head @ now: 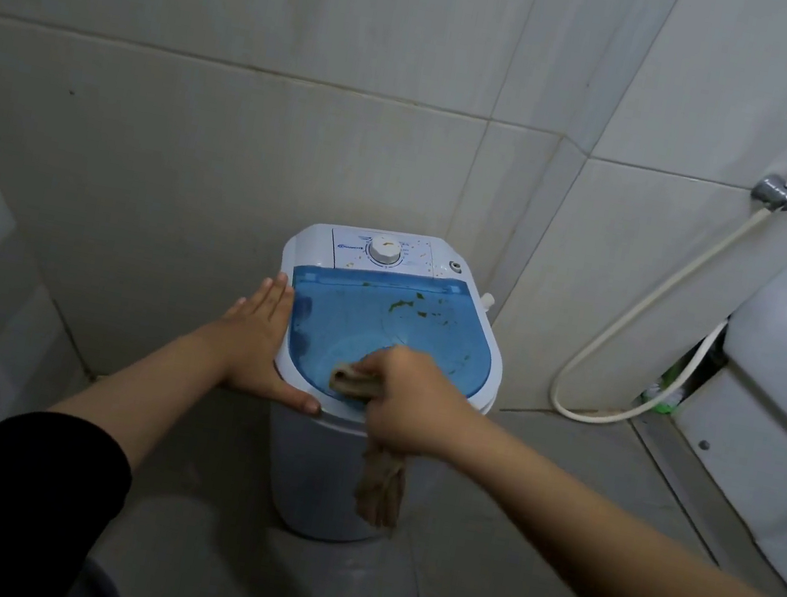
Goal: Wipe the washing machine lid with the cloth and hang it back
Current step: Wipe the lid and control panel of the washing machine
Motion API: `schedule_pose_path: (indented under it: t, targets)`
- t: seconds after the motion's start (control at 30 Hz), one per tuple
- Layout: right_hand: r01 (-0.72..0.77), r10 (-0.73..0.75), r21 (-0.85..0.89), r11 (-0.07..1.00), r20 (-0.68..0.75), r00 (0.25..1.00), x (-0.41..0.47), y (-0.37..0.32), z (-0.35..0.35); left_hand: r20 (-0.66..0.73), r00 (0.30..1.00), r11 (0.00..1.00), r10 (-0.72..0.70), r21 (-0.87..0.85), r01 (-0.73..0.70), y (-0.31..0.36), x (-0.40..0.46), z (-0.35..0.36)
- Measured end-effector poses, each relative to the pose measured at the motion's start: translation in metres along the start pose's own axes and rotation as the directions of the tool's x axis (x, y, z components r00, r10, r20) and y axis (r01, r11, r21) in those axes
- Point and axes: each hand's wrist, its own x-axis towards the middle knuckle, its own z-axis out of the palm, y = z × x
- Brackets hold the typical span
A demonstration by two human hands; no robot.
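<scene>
My left hand [256, 333] lies flat, fingers spread, on the white rim beside the blue lid [433, 328] of the small washing machine [324, 484]. My right hand [408, 400] grips a brown cloth [356, 382] pressed on the lid's near edge, its tail hanging down the front. Greenish smears dot the lid near the dial [385, 250]

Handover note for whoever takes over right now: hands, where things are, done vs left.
Left hand: open, flat on the left rim of the washing machine, bracing it.
Right hand: closed on the cloth, pressing it on the near part of the blue lid; the cloth's tail hangs down the machine's front.
Done: wiping is under way at the near edge.
Left: greenish-brown specks remain on the far part of the lid and on the white control panel. Finish the lid, then hang the cloth back; its hook is not in view.
</scene>
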Motion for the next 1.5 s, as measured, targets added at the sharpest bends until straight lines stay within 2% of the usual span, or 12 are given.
schedule_pose_path:
  t: [0.07, 0.2, 0.33, 0.53, 0.6, 0.67, 0.83, 0.9, 1.17, 1.3, 1.37, 1.5]
  targets:
    - [-0.009, 0.013, 0.08, 0.997, -0.048, 0.999, 0.018, 0.007, -0.019, 0.006, 1.0, 1.0, 0.01, -0.003, -0.01, 0.0, 0.0, -0.001]
    - [0.099, -0.1, -0.017, 0.995, -0.212, 0.972, 0.062, 0.01, -0.051, 0.009, 1.0, 1.0, 0.024, -0.005, -0.024, -0.002, 0.0, 0.0]
    - [0.226, -0.246, -0.106, 0.968, -0.247, 0.937, 0.121, 0.01, -0.062, 0.006, 1.0, 0.999, 0.03, -0.022, -0.03, -0.004, 0.001, 0.0]
    - [0.254, -0.358, -0.548, 0.797, -0.091, 0.929, 0.201, 0.007, -0.056, -0.014, 1.0, 0.999, 0.025, -0.023, -0.025, -0.007, 0.005, 0.004]
    - [0.258, -0.346, -0.637, 0.726, -0.013, 0.938, 0.214, 0.007, -0.049, -0.025, 0.999, 0.999, 0.026, -0.028, -0.026, -0.01, 0.007, 0.006]
    - [0.243, -0.335, -0.687, 0.685, -0.001, 0.942, 0.22, 0.01, -0.042, -0.029, 0.999, 0.999, 0.031, -0.028, -0.031, -0.01, 0.008, 0.006]
    - [0.314, -0.409, -0.68, 0.663, 0.022, 0.912, 0.21, 0.021, -0.027, -0.027, 0.999, 1.0, 0.027, -0.015, -0.028, -0.011, 0.008, 0.007]
    - [0.345, -0.418, -0.633, 0.693, 0.037, 0.908, 0.199, 0.028, -0.022, -0.034, 0.999, 1.0, 0.02, -0.016, -0.021, -0.011, 0.008, 0.007]
    - [0.338, -0.351, -0.417, 0.844, 0.047, 0.935, 0.161, 0.046, -0.036, -0.022, 1.0, 1.0, -0.003, -0.01, 0.003, -0.006, 0.003, 0.002]
    - [0.33, -0.306, -0.453, 0.828, 0.128, 0.943, 0.159, 0.038, -0.065, -0.022, 1.0, 1.0, -0.002, -0.016, 0.002, -0.005, 0.002, 0.002]
    - [0.314, -0.312, -0.422, 0.85, 0.076, 0.947, 0.163, 0.036, -0.083, -0.025, 1.0, 1.0, -0.003, -0.01, 0.002, -0.005, 0.003, 0.002]
    - [0.298, -0.375, -0.398, 0.868, -0.132, 0.917, 0.183, 0.038, -0.101, -0.027, 1.0, 1.0, 0.008, -0.007, -0.008, -0.007, 0.004, 0.003]
